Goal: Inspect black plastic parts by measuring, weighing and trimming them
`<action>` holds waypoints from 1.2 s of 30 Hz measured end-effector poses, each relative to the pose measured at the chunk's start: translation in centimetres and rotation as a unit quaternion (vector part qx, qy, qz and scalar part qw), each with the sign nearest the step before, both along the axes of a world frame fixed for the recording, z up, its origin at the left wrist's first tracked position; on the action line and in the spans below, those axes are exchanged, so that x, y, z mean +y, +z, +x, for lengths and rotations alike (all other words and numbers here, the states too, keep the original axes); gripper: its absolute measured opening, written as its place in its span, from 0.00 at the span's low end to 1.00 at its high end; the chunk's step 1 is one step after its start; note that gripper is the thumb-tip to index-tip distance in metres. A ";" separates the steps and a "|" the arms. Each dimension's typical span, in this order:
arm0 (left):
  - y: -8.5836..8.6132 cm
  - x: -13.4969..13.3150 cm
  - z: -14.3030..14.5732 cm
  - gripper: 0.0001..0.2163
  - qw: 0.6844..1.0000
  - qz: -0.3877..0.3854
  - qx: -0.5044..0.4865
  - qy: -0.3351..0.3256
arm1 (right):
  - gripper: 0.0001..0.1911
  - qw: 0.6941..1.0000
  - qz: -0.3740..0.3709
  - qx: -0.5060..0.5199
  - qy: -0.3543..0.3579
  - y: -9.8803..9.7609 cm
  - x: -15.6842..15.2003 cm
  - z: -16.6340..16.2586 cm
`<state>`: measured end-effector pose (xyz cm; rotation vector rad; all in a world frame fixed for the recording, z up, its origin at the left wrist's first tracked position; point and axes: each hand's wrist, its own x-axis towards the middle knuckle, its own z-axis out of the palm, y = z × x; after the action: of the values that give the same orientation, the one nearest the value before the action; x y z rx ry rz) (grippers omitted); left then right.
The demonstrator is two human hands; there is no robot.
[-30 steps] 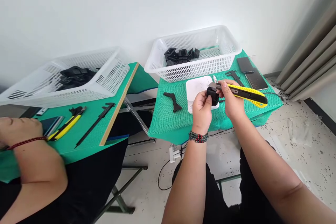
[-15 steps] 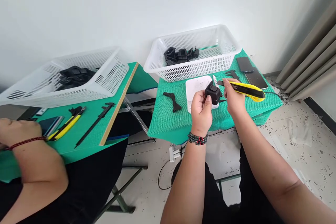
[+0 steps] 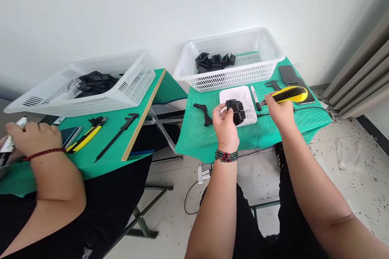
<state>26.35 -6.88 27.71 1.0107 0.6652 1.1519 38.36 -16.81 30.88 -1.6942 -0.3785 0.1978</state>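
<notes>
My left hand (image 3: 225, 123) grips a small black plastic part (image 3: 236, 111) with thumb and fingers, holding it over a white kitchen scale (image 3: 225, 95). In my right hand (image 3: 280, 110) is a yellow and black utility knife (image 3: 290, 94), its blade end pointing left toward the part but apart from it. Between the two hands a marker (image 3: 255, 98) with a black cap lies on the green cloth. A curved black piece (image 3: 205, 114) lies left of the scale. Behind the right hand rests a black caliper (image 3: 272, 85).
A white plastic basket (image 3: 237, 77) with several black parts stands at the back. Dark phones (image 3: 288, 75) lie at the right edge. On the left table are another basket (image 3: 130, 97), a yellow utility knife (image 3: 88, 137), a caliper (image 3: 117, 137) and a co-worker's hand (image 3: 36, 141) holding a marker.
My left hand has turned the black part over and shifted slightly left. My right hand has drawn the knife away from it and tilted it. The co-worker's hand now shows a marker.
</notes>
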 end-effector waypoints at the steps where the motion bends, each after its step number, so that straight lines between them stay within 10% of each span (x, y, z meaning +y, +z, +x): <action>1: 0.1 0.0 -0.1 0.18 1.000 -0.005 -0.001 -0.002 | 0.07 0.999 -0.030 -0.006 -0.013 0.1 -0.3 0.3; 12: 0.5 -0.4 0.0 0.17 1.000 -0.013 -0.011 0.001 | 0.16 0.962 -0.254 -0.082 -0.056 0.1 -1.1 1.4; 24: 0.6 -0.3 -0.1 0.17 1.000 0.003 -0.007 -0.016 | 0.11 0.967 -0.188 -0.136 -0.106 2.3 -2.3 0.7; 30: 0.7 -0.3 0.0 0.17 0.999 0.024 -0.011 -0.026 | 0.14 0.987 0.110 -0.044 -0.106 1.1 -1.4 1.2; 36: 0.6 0.0 0.1 0.18 0.999 -0.006 -0.020 -0.032 | 0.13 0.919 0.228 0.295 -0.126 -0.4 0.1 1.1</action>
<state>26.44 -6.87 28.32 0.9901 0.6029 1.1077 39.48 -16.70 30.44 -1.1344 0.2358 0.3847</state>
